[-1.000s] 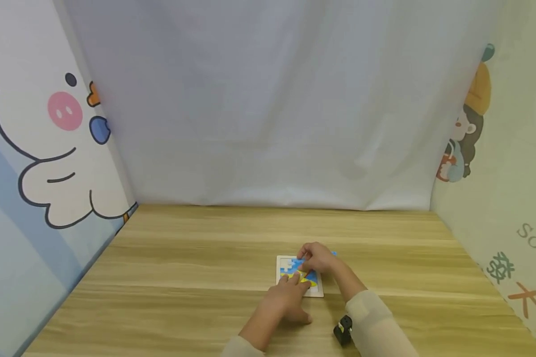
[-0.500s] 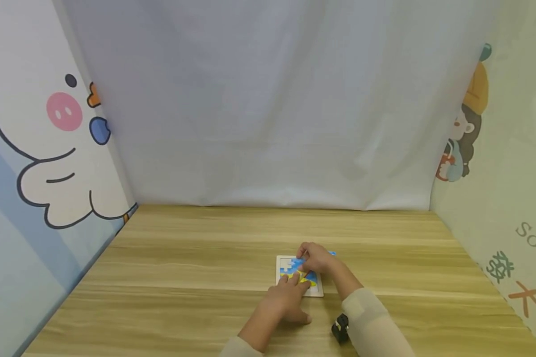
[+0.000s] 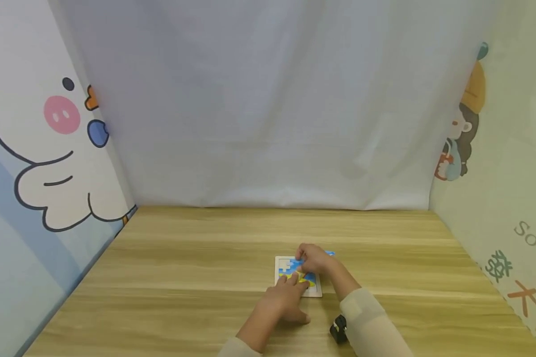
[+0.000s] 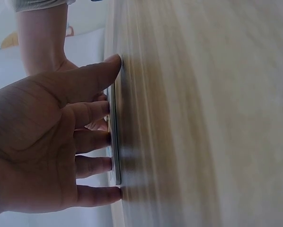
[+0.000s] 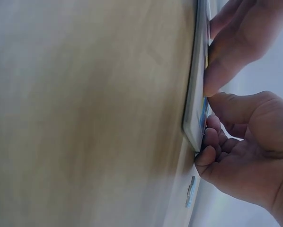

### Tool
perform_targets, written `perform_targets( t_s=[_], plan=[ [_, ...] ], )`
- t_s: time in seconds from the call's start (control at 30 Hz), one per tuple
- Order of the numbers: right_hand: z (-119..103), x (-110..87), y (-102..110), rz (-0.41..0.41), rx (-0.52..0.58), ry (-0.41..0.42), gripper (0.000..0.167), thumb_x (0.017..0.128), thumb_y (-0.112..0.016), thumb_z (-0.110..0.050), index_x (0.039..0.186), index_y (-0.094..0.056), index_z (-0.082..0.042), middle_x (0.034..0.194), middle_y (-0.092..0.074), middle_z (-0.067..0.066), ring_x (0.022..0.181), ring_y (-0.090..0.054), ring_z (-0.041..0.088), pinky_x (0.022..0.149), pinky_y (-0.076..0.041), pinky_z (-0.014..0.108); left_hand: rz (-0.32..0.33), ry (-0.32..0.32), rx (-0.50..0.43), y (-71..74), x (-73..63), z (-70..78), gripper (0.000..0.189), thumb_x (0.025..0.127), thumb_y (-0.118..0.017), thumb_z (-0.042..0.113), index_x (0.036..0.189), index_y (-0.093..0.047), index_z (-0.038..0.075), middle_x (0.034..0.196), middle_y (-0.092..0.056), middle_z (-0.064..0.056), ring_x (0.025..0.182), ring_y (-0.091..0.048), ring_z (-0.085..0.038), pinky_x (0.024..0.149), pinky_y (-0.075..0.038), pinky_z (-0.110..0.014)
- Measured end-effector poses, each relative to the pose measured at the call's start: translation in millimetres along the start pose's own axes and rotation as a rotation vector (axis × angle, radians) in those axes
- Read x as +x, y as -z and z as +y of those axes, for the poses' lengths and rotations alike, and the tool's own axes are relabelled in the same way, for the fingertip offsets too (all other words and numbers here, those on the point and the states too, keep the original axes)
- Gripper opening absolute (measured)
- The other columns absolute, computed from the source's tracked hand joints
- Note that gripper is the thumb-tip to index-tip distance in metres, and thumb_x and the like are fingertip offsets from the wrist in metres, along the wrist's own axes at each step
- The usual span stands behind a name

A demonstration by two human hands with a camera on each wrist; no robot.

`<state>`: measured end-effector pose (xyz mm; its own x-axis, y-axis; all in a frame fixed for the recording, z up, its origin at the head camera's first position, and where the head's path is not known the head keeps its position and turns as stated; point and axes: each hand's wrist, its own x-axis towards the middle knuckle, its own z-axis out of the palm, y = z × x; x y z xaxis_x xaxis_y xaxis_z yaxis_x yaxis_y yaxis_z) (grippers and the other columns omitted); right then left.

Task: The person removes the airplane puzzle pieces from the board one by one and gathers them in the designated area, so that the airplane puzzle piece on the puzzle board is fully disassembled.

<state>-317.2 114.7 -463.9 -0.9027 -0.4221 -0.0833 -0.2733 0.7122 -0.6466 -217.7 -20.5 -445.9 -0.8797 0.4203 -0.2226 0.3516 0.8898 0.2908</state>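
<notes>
A square, pale-framed jigsaw puzzle (image 3: 290,270), its blue and yellow picture partly hidden and a pale, jigsaw-edged patch showing at its far left corner, lies flat on the table (image 3: 183,267), well in from the far edge, with at least one loose blue piece (image 3: 330,253) just beyond the frame's far right corner.

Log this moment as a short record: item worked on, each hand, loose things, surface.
Item: white-framed square jigsaw puzzle, blue and yellow, pale at its far left corner
Left hand: fingers spread, several fingertips on the puzzle's near part
Right hand: fingers bent over the far right part; any grip on a piece is hidden
Loose: small flat blue piece by the right hand, apart from the puzzle
Nearby: small black object beside the cream right sleeve, kind unclear
Surface: wood-grain table
</notes>
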Motion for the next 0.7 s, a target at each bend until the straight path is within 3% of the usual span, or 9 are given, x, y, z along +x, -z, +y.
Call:
perform_targets(
  t_s=[0.27, 0.43, 0.53, 0.7],
  plan=[
    [-0.1, -1.8, -4.2, 0.040, -0.001, -0.003, 0.023, 0.075, -0.071, 0.004, 0.090, -0.057, -0.005, 0.072, -0.048, 0.003, 0.067, -0.044, 0.017, 0.060, -0.039, 0.030, -0.002, 0.000, -0.013, -0.3, -1.3, -1.2, 0.075, 0.072, -0.077, 0.042, 0.137, -0.047, 0.021, 0.146, -0.034, -0.009, 0.131, -0.029, -0.036, 0.094, -0.037, -0.056],
    [-6.9, 0.0, -7.2, 0.066, -0.040, -0.044, 0.025, 0.071, -0.072, 0.006, 0.087, -0.058, -0.006, 0.081, -0.055, 0.005, 0.069, -0.049, 0.019, 0.064, -0.044, 0.032, -0.002, -0.001, -0.018, 1.4, -2.9, -1.8, 0.075, 0.071, -0.077, 0.042, 0.137, -0.048, 0.021, 0.146, -0.034, -0.009, 0.131, -0.029, -0.036, 0.093, -0.037, -0.057],
    [-10.1, -0.5, -7.7, 0.066, -0.010, -0.075, 0.024, 0.070, -0.071, 0.007, 0.087, -0.058, -0.004, 0.088, -0.057, 0.007, 0.071, -0.052, 0.020, 0.065, -0.046, 0.033, -0.004, 0.000, -0.015, 2.1, -3.8, -2.3, 0.075, 0.071, -0.077, 0.042, 0.137, -0.048, 0.020, 0.146, -0.034, -0.009, 0.131, -0.030, -0.036, 0.093, -0.037, -0.057],
    [-8.9, -1.2, -5.9, 0.042, 0.081, -0.110, 0.023, 0.074, -0.069, 0.008, 0.091, -0.058, -0.004, 0.085, -0.057, 0.007, 0.062, -0.052, 0.018, 0.058, -0.043, 0.029, -0.011, -0.005, -0.018, 3.2, -3.9, -2.0, 0.074, 0.072, -0.077, 0.042, 0.137, -0.048, 0.020, 0.146, -0.034, -0.009, 0.131, -0.030, -0.037, 0.093, -0.037, -0.057]
  ],
)
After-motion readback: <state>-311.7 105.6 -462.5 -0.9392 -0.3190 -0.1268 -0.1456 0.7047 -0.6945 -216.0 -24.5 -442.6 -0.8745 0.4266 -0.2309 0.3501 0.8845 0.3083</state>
